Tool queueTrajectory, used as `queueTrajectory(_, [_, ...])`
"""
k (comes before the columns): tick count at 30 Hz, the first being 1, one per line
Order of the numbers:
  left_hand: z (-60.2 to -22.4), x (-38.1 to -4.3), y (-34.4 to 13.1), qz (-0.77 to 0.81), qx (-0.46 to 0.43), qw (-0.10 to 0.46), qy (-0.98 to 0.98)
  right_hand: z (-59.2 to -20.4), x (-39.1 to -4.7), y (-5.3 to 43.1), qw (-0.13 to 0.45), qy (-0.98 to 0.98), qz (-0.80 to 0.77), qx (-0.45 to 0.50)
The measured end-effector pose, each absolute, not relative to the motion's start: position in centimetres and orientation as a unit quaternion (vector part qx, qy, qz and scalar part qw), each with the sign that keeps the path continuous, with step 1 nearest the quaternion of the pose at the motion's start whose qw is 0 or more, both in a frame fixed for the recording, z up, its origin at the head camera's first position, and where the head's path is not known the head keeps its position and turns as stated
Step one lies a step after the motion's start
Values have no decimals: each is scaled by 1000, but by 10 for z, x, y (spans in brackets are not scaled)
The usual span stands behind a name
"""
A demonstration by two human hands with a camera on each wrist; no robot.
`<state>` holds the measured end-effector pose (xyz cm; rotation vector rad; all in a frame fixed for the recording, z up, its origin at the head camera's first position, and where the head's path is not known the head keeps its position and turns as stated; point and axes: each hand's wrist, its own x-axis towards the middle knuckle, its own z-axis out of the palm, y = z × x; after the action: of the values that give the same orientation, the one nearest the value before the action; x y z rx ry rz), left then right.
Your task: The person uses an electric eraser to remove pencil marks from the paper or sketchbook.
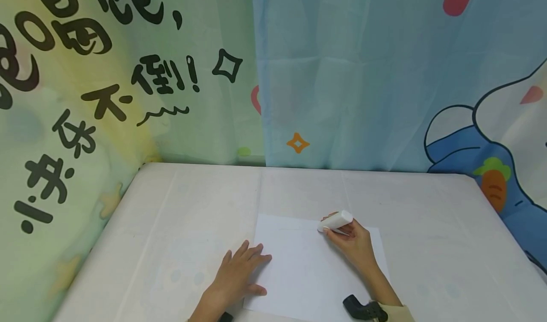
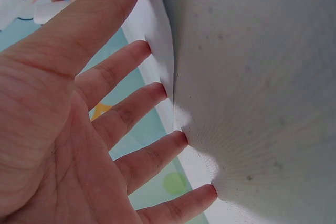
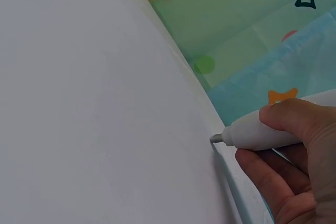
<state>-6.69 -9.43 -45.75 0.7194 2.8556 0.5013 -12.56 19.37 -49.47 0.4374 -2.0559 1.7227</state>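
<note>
A white sheet of paper (image 1: 299,274) lies on the table in front of me. My right hand (image 1: 356,248) pinches a thick white correction pen (image 1: 335,221) between thumb and fingers over the paper's far right part. In the right wrist view, the metal tip of the correction pen (image 3: 257,131) points down at the sheet's surface, close to its edge. With fingers spread and nearly straight, my left hand (image 1: 237,273) rests at the left edge of the paper. Its fingertips press down there in the left wrist view, some on the sheet and some on the white cloth (image 2: 262,103).
The table (image 1: 192,208) has a white, faintly creased cover. Behind it and on the left hangs a printed curtain (image 1: 342,75) with large black characters and cartoon figures. A black wrist camera (image 1: 363,308) sits on my right wrist, over the near part of the paper.
</note>
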Motion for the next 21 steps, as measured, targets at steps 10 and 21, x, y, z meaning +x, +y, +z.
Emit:
queueTrajectory(10, [-457,-66,-94,169,237,83,953,-496,-126,193,201,-736,623,170])
queueTrajectory(21, [-458,-66,-95,169,240,79,953,-494,-126,191,206,-740,616,175])
